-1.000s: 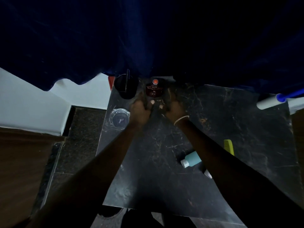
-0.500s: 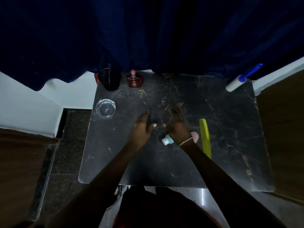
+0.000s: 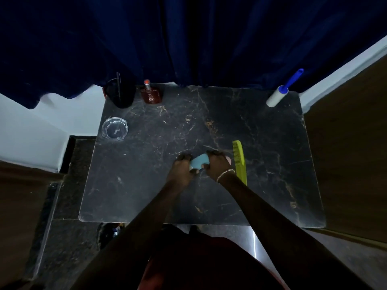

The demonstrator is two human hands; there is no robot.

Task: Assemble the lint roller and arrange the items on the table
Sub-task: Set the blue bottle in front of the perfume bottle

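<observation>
Black marble table; both hands meet mid-table. Left hand & right hand clamped together on a light-blue bottle. Green comb just right of the grip. Lint roller far back-right, well apart.

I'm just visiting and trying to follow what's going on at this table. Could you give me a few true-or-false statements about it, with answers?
1. Both hands are on the small blue bottle. True: the left hand and right hand both grip it.
2. The lint roller lies at the table's far right corner. True.
3. The green comb is in the glass ashtray. False: it lies on the table beside the right hand.
4. The perfume bottle lies tipped over. False: it stands upright beside the black cup.
</observation>
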